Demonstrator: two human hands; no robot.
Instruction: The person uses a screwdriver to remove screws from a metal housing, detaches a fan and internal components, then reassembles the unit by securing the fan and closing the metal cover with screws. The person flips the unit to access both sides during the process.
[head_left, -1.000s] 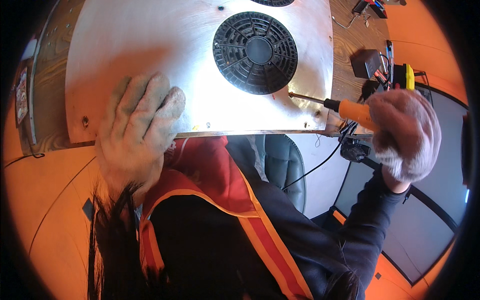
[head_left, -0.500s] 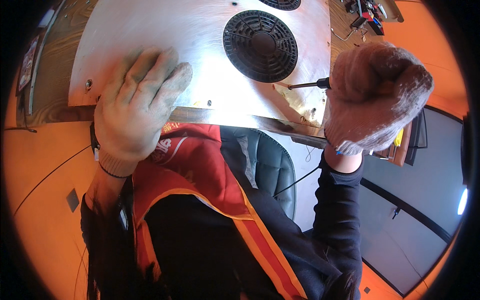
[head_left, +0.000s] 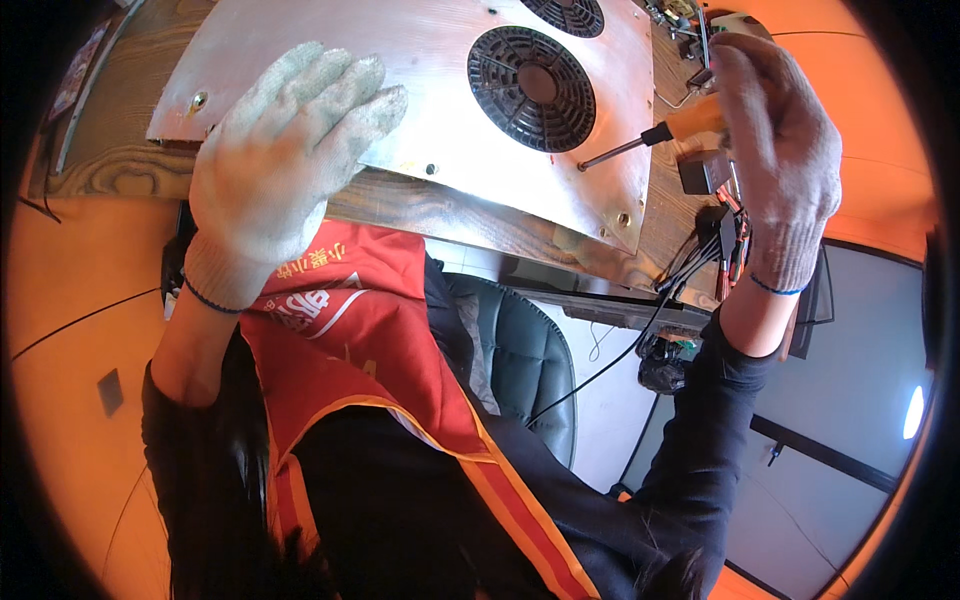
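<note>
A brushed metal panel [head_left: 420, 60] with round black fan grilles lies on the wooden table. My left hand [head_left: 290, 150], in a pale knitted glove, rests with its fingers stretched out over the panel's near left part. My right hand [head_left: 785, 160], gloved the same way, grips the end of a screwdriver [head_left: 690, 120] between thumb and fingers. Its handle is yellow-orange with a black collar. The shaft slants down to the left, and its tip meets a small screw or hole below the larger fan grille [head_left: 532, 88]. The fingertips behind the handle are partly hidden.
A small dark box [head_left: 704, 171] and several black cables [head_left: 690, 265] lie at the table's right edge. Loose tools and small parts [head_left: 680, 20] sit at the far right. A dark green padded chair [head_left: 525, 350] stands below the table's near edge.
My right hand has turned from a fist facing me to a grip on the handle's end, uncovering the yellow handle. The screwdriver's tip stays near the grille. My left hand shows little change.
</note>
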